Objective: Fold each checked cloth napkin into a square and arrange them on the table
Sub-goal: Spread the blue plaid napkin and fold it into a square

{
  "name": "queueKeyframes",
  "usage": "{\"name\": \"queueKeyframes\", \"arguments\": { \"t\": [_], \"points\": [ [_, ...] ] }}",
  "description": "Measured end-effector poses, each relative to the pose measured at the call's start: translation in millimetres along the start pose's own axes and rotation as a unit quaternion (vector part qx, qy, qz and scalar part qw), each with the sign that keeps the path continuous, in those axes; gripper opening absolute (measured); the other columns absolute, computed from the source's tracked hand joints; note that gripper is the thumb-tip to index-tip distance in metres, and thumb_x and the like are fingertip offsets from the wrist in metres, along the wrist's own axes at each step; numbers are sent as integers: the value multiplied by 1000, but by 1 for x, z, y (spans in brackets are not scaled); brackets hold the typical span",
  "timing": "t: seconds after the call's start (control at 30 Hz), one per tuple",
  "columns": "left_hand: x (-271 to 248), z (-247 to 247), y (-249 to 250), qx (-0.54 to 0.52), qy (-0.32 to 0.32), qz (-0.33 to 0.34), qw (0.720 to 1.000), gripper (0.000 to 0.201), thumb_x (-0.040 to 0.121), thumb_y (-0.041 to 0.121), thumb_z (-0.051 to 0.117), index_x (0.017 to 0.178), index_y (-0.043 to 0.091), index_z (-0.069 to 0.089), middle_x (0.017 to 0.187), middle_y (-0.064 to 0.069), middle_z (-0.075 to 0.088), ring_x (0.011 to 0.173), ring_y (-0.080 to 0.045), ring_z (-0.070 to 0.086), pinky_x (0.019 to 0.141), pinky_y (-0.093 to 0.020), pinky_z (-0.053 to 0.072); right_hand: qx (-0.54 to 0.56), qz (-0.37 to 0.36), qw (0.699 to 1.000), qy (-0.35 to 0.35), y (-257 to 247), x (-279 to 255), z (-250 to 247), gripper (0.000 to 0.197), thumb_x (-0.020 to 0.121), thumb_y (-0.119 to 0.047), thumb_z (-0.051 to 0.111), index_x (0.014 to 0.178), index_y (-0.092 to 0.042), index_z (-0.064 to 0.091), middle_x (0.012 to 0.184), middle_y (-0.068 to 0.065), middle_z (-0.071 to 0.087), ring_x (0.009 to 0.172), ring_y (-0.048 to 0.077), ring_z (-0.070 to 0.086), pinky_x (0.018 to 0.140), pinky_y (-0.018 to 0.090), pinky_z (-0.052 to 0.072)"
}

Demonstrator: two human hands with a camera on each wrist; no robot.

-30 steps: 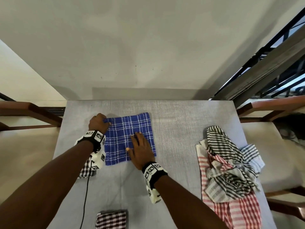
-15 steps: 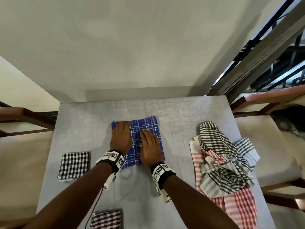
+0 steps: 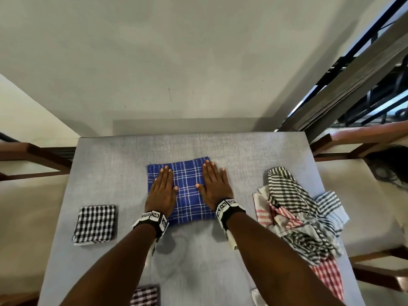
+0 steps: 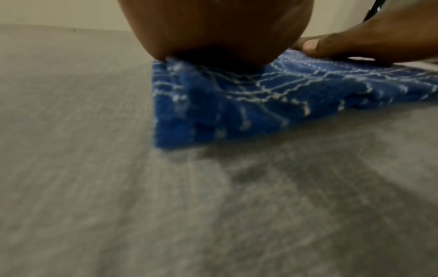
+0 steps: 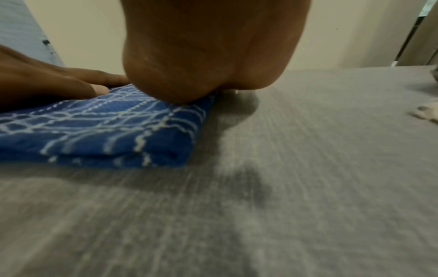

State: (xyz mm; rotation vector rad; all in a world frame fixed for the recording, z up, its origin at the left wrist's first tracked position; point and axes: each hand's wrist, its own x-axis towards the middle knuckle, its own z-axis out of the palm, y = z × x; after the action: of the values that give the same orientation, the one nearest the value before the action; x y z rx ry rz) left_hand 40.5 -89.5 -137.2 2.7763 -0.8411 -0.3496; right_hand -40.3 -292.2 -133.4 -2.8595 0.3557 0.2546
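A blue checked napkin point(image 3: 187, 191) lies folded into a square in the middle of the grey table point(image 3: 254, 155). My left hand point(image 3: 163, 186) presses flat on its left side and my right hand point(image 3: 215, 184) presses flat on its right side, fingers straight and pointing away from me. The left wrist view shows the napkin's near left corner point(image 4: 213, 112) under my palm, and the right wrist view shows its layered near right corner point(image 5: 142, 135). A folded black-and-white checked napkin point(image 3: 95, 224) sits at the left. Another folded dark checked napkin point(image 3: 144, 295) lies at the near edge.
A heap of unfolded striped and red checked cloths point(image 3: 302, 219) covers the table's right side. Wooden chair frames point(image 3: 362, 138) with cream seats stand on both sides. A wall rises behind the table's far edge.
My left hand has come off the napkin's far left corner and lies flat on it. Both flat hands have slid apart from the napkin's middle to its sides.
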Motion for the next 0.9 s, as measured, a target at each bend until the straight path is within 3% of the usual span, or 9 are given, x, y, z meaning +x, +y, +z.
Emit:
{"name": "queueKeyframes", "arguments": {
  "t": [0.13, 0.23, 0.3, 0.37, 0.5, 0.63, 0.7, 0.8, 0.9],
  "points": [
    [4, -2, 13, 34, 23, -36, 999, 69, 97, 50, 14, 154, 12, 4, 162, -4, -1, 149, -18, -4, 121, -43, -2, 25, 1, 999, 40, -31, 9, -9, 70, 100, -43, 25, 156, -5, 5, 164, 12, -2, 152, 24, -7, 123, 48, -2],
    [5, 0, 15, 59, 20, -19, 998, 65, 99, 45, 16, 154, 13, 6, 162, -3, 2, 149, -18, -3, 121, -46, 4, 37, -63, 997, 16, -55, 6, 5, 66, 102, -38, 27, 157, -9, 6, 165, 9, 1, 152, 21, -5, 123, 48, 7],
    [2, 1, 8, 49, 11, -14, 999, 66, 99, 49, 17, 155, 17, 5, 162, -2, 0, 150, -18, -3, 121, -44, 10, 48, -54, 997, 17, -51, 1, 16, 65, 103, -41, 27, 157, -11, 9, 165, 7, 4, 152, 19, -3, 123, 45, 8],
    [-2, -1, -4, 53, 14, -22, 998, 71, 97, 57, 19, 155, 18, 3, 163, -2, -2, 149, -17, -4, 121, -43, 7, 55, -48, 997, 27, -42, -1, 18, 67, 102, -46, 27, 158, -12, 9, 165, 5, 4, 152, 18, -3, 124, 42, 5],
    [-12, -15, -20, 98, 31, -45, 994, 86, 92, 68, 20, 154, 9, 6, 162, -8, 3, 150, -21, 0, 121, -44, 2, 35, -40, 998, 24, -41, 0, 11, 71, 101, -50, 25, 157, -10, 10, 165, 7, 3, 152, 20, -2, 123, 48, 9],
    [-19, -26, -3, 88, 30, -33, 995, 72, 97, 50, 21, 153, 6, 11, 162, -11, 5, 150, -23, 1, 121, -46, 6, 41, -33, 998, 43, -69, -18, 9, 68, 100, -38, 33, 156, -4, 13, 164, 12, 3, 152, 24, -2, 122, 47, 2],
    [-26, -16, 10, 68, 9, -18, 997, 65, 98, 41, 16, 152, 5, 18, 161, -12, 7, 149, -25, 4, 120, -44, 11, 63, -46, 996, 40, -84, -32, 19, 66, 98, -33, 37, 155, -4, 18, 164, 11, 8, 152, 24, 4, 121, 46, 8],
    [-41, 3, 12, 42, 0, -27, 999, 63, 99, 43, 15, 151, 8, 23, 161, -8, 10, 149, -22, 9, 118, -42, 14, 77, -29, 996, 28, -83, -50, 38, 64, 100, -36, 37, 155, -8, 22, 163, 6, 8, 151, 21, 8, 120, 46, 19],
    [-46, 7, 7, 31, 10, -25, 999, 66, 97, 45, 24, 153, 11, 14, 162, -6, 8, 150, -19, 4, 120, -42, 13, 36, -20, 999, 14, -57, -63, 38, 71, 100, -50, 31, 157, -13, 11, 165, 5, 2, 152, 19, -1, 121, 43, 5]
  ]
}}
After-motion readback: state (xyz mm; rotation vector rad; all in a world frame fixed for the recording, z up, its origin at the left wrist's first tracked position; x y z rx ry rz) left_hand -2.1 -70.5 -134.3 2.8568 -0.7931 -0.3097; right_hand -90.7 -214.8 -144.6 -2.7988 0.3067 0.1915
